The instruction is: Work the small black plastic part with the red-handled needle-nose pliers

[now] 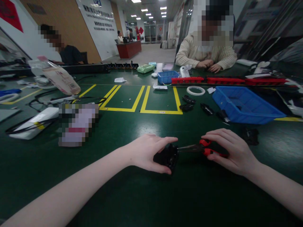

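Observation:
My left hand grips a small black plastic part against the dark green table, its thumb and fingers closed round it. From the right, my right hand holds red-handled pliers by the handles. Their thin grey tip reaches the right edge of the black part; whether the jaws touch or pinch it I cannot tell. Beyond my right hand, another black part lies on the table below a blue bin. Several smaller black pieces lie left of that bin.
A roll of white tape lies behind the black pieces. Yellow tape marks squares on the table. Left are a bottle and a white box with black cable. A co-worker sits opposite, behind red strips.

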A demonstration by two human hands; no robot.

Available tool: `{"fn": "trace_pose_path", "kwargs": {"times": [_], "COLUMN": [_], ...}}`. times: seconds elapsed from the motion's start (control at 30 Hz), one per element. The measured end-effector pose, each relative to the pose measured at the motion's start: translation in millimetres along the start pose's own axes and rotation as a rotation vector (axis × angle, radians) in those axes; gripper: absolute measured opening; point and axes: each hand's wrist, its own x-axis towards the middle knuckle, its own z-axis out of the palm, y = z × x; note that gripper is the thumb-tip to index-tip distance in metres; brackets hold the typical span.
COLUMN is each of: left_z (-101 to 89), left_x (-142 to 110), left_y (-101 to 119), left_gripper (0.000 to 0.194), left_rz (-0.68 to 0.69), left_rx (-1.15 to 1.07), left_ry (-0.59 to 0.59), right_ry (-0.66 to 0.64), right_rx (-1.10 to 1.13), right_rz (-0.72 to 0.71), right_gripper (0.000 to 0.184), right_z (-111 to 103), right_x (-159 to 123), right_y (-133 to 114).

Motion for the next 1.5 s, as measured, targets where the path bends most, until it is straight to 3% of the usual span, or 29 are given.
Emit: {"fn": "trace_pose_path", "kwargs": {"times": [0.13,0.4,0.87,1.5], "left_z": [4.0,11.6,16.6,18.7], "left_x": [3,4,5,7], "left_y": [1,3,6,18], "left_gripper": [0.098,0.076,0.071,0.085], "left_rz": [-0.012,-0.027,-0.071,-0.134], "left_rx": [0.102,0.084,0.079,0.172], "left_ry": [0.01,0.077,0.135,0.125], "right_ry": [-0.055,-0.053,-0.073,-0.105], "right_rx": [-0.006,-0.027,0.019,-0.012], "right_rz": [-0.034,-0.064,-0.035,-0.045], "right_gripper": [0.05,0.047,0.044,0.039], "right_z": [0,1,2,1], "right_x": [2,5,4,7], "right_y": [-1,-6,-6,-13]}}
